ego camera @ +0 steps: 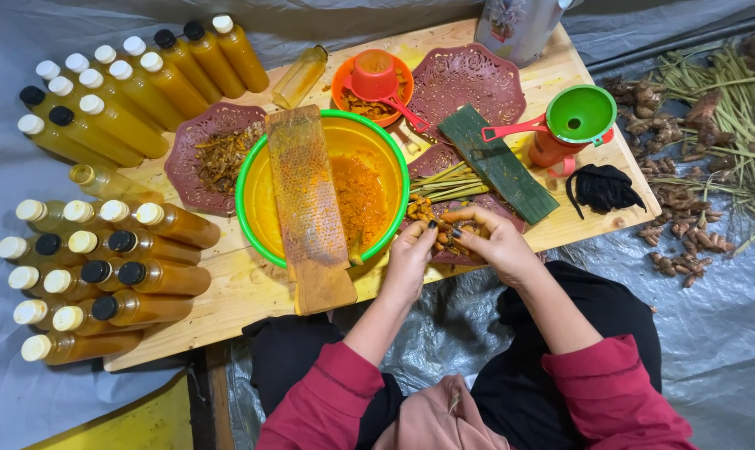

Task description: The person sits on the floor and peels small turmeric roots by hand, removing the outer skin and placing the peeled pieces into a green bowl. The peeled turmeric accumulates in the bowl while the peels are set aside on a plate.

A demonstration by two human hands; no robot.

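My left hand [411, 254] and my right hand [487, 236] meet over a dark red patterned plate [511, 218] of small turmeric roots [420, 207], and both close on roots [452, 237] between the fingers. Just left of them stands a green-rimmed yellow basin [260, 204] with grated orange pulp [361, 196]. A long wooden grater [309, 208] lies across the basin. Both sleeves are dark pink.
Many bottles of amber liquid [127, 250] lie along the left of the low wooden table [235, 287]. A strip of banana leaf [498, 162], green stalks [444, 179], a green funnel on an orange cup [577, 117], a black cloth [602, 187] and more plates lie behind. Loose roots [686, 225] lie on the grey sheet at right.
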